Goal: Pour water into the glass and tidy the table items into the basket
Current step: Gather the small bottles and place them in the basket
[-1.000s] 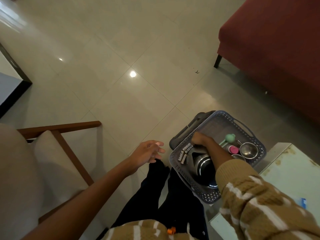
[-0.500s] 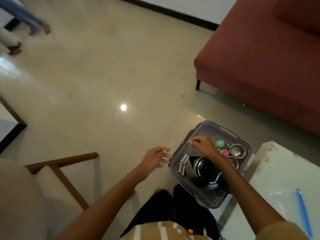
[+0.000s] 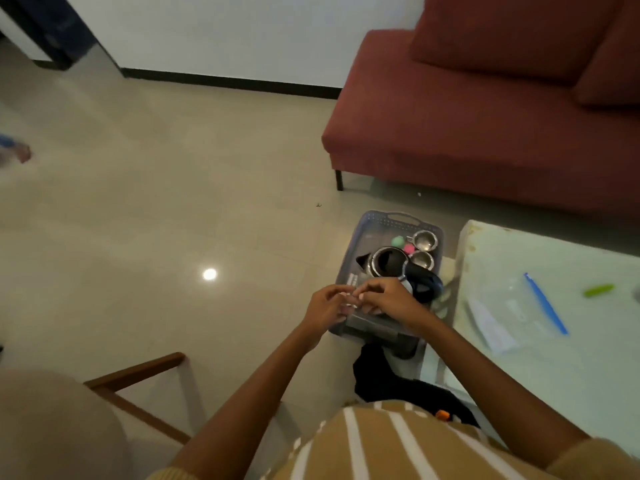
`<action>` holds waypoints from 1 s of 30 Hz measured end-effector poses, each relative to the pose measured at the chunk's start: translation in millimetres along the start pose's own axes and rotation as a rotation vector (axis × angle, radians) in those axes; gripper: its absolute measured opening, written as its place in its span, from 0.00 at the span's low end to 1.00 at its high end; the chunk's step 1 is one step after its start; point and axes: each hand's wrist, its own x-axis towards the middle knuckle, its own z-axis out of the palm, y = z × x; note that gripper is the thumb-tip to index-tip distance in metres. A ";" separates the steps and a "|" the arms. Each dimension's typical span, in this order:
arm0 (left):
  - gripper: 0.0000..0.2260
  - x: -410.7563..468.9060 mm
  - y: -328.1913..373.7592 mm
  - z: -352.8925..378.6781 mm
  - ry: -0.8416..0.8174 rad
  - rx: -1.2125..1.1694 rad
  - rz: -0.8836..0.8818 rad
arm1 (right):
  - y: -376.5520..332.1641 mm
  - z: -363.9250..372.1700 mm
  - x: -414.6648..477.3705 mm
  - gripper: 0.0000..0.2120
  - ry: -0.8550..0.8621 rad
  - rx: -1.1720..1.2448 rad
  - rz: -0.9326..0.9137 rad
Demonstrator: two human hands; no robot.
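Note:
The grey perforated basket [image 3: 391, 216] sits on a dark case beside the table. Inside it are a steel kettle [image 3: 386, 263] with a black handle, two small steel cups [image 3: 423, 240], a green ball [image 3: 397, 241], a pink one [image 3: 409, 249] and a blister strip [image 3: 350, 280]. My left hand [image 3: 327, 306] and my right hand [image 3: 388, 297] meet over the basket's near edge, with fingers curled and fingertips touching. Whether anything sits between them is hidden. No glass is visible.
The pale table [image 3: 554, 375] at the right carries a clear zip bag with a blue strip [image 3: 545, 303] and a small green item [image 3: 598, 290]. A red sofa [image 3: 485, 126] stands behind. A wooden chair arm [image 3: 138, 368] is at lower left. A person's foot [image 3: 17, 152] shows at the left edge.
My right hand has drawn back from inside the basket to its near edge. My left hand has moved right to meet it. The camera has tilted up.

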 end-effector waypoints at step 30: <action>0.07 -60.5 45.1 463.7 -0.543 0.378 -0.057 | 244.4 -341.2 -250.1 0.08 0.390 0.148 0.319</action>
